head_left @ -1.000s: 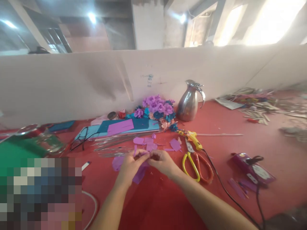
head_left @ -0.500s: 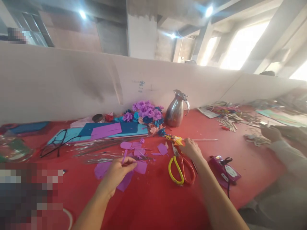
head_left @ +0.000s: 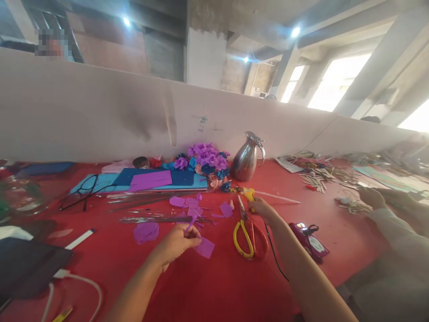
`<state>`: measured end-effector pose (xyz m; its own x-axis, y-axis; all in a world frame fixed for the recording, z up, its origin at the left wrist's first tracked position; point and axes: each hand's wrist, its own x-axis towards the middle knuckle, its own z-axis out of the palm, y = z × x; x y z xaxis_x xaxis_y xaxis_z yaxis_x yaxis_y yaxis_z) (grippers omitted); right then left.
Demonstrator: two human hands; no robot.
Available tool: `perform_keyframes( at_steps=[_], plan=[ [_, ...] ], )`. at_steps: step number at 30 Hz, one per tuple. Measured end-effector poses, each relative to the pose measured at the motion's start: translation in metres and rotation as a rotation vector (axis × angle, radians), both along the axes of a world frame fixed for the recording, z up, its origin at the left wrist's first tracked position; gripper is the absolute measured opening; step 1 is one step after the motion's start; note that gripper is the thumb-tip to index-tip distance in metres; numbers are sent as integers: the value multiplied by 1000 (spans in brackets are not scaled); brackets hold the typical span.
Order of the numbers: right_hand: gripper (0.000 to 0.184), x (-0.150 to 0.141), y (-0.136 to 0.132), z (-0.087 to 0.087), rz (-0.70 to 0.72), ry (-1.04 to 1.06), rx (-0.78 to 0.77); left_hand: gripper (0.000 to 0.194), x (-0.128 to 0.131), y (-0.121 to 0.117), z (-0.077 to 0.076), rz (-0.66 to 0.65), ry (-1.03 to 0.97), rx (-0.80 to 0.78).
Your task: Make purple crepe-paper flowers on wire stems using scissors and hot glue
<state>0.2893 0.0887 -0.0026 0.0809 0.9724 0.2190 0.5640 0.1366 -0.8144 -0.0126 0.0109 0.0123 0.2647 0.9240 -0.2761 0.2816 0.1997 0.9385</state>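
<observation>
My left hand [head_left: 181, 243] is closed, pinching a narrow strip of purple paper [head_left: 191, 225] that sticks up from the fingers. A purple paper square [head_left: 205, 247] shows just under the fingertips. My right hand [head_left: 263, 209] is wrapped round a yellow hot glue gun [head_left: 249, 194], with a translucent glue stick [head_left: 278, 197] reaching out to the right and a black cord hanging below. Large scissors [head_left: 247, 232] with one yellow and one red handle lie beside that hand. Purple paper scraps [head_left: 192, 206] are scattered between the hands.
Purple and blue paper flowers [head_left: 204, 158] and a metal jug [head_left: 247, 156] stand by the partition. Paper sheets [head_left: 150, 179], glasses [head_left: 85, 192] and thin wires [head_left: 150, 219] lie left. A maroon device [head_left: 310, 241] and a co-worker's hands [head_left: 372, 197] are at right.
The view has shifted, showing more of the dark object and white cable at left. My right hand has drawn back slightly with the glue gun. My left hand still pinches the purple strip.
</observation>
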Motion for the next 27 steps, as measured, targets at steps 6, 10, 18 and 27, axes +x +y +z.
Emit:
perform_keyframes(
  at_steps=[6, 10, 18, 27],
  plan=[
    [29, -18, -38, 26, 27, 217, -69, 15, 3, 1, -2, 20, -8, -51],
    [33, -29, -80, 40, 63, 236, -137, 14, 4, 3, -7, 3, 48, -63],
    [28, -42, -155, 23, 160, 27, -237, 8, 7, 5, -20, -10, 96, -53],
    [23, -50, -164, 9, 303, -147, -327, 8, 9, 7, -27, -65, 172, 11]
  ],
)
